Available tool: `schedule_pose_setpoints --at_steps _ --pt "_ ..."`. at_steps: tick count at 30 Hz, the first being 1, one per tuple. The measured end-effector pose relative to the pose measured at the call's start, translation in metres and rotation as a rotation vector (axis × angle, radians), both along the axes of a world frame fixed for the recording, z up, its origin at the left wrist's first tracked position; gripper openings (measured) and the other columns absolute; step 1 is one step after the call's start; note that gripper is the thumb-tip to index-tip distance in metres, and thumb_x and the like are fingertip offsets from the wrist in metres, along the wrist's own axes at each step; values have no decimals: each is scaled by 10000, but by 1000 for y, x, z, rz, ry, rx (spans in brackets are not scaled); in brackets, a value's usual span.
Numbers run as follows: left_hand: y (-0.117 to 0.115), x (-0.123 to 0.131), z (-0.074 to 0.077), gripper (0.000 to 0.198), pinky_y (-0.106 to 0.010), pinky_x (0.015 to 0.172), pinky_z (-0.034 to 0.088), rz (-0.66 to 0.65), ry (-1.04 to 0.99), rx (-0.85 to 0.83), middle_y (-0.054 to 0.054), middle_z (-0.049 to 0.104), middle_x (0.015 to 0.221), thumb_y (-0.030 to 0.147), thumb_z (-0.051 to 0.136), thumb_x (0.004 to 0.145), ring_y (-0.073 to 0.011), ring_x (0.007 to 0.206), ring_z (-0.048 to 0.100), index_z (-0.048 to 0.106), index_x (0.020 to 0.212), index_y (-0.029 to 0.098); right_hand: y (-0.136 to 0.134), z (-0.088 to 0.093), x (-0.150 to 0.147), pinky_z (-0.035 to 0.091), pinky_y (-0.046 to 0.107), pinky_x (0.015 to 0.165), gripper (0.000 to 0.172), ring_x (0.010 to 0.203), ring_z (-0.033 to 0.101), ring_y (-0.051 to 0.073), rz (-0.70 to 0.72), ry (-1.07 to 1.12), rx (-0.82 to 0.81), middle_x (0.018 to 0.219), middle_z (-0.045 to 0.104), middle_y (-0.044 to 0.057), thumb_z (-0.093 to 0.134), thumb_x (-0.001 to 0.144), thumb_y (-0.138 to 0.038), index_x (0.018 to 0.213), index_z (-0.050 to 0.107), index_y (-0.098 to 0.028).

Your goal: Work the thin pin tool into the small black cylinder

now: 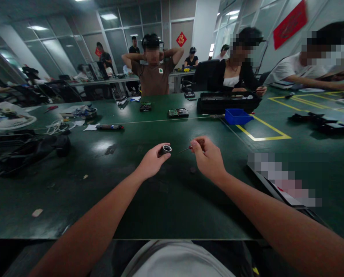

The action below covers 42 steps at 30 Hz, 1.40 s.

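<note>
My left hand (152, 161) is closed around a small dark cylindrical part with a silvery ring end (166, 149), held above the green table (160, 192). My right hand (208, 157) is closed on a small screwdriver with a reddish handle (199, 143); its thin shaft (183, 150) points left toward the ring part, a short gap between them. A small dark speck (192, 169) lies on the table just below the hands.
A blue bin (237, 115) and a black case (228, 102) stand ahead right inside yellow floor-tape lines (264, 129). Circuit boards (178, 112) and a dark pen-like tool (110, 127) lie mid-table. Black gear (30, 150) piles at left. Several people sit across the table.
</note>
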<state>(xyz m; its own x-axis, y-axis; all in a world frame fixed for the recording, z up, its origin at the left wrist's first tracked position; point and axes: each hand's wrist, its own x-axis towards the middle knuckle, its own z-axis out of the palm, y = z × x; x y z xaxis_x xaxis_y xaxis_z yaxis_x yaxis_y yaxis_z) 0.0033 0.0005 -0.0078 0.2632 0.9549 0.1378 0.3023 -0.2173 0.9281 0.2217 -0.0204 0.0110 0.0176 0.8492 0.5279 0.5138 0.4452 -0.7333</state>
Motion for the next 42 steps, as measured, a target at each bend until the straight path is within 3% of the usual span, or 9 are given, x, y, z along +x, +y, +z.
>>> schedule_pose_setpoints --at_steps 5,10,13,18,26,32,37,42 --pt "-11 6 10 434 -286 766 492 -46 -39 -112 -74 639 1109 418 563 937 -165 902 609 520 1318 214 0 2 0 479 352 686 227 747 681 213 -14 21 27 797 707 42 491 985 -409 916 605 -226" --pt "-27 21 26 340 -297 720 455 -96 252 -32 -37 662 962 498 635 885 -177 832 599 643 1043 197 0 3 1 492 355 693 222 758 684 214 3 46 19 810 710 46 491 987 -408 915 600 -229" --pt "-31 30 29 294 -300 712 452 -165 365 7 -20 677 960 468 671 865 -189 849 614 665 1021 219 1 2 1 498 355 704 220 760 686 212 9 64 21 811 707 42 490 990 -404 915 600 -229" --pt "-30 43 28 237 -311 740 474 -249 434 62 -28 704 986 417 675 874 -207 884 646 680 1017 228 1 3 1 507 355 705 223 767 689 211 18 79 27 824 706 39 492 992 -419 938 604 -233" --pt "-23 68 23 213 -326 717 496 -196 551 10 -67 730 955 305 716 849 -231 850 681 710 1031 194 -1 5 0 512 356 706 222 770 690 209 24 82 28 824 707 43 486 992 -407 938 604 -228" --pt "-20 81 15 204 -295 664 473 -177 598 -15 -71 724 889 340 697 868 -201 763 658 713 989 176 1 2 1 511 357 701 236 766 693 208 18 94 39 819 706 38 488 992 -417 943 615 -224" --pt "-20 88 10 265 -320 687 464 -147 719 39 -67 709 913 419 705 850 -223 784 646 692 990 194 1 1 1 511 353 697 217 762 695 205 24 98 43 810 705 32 495 987 -400 929 613 -228" --pt "-20 89 8 207 -317 684 460 -147 719 66 -67 706 920 374 678 869 -211 775 637 686 948 183 1 1 1 505 345 694 207 765 697 200 31 89 44 811 702 27 500 987 -390 931 614 -227"
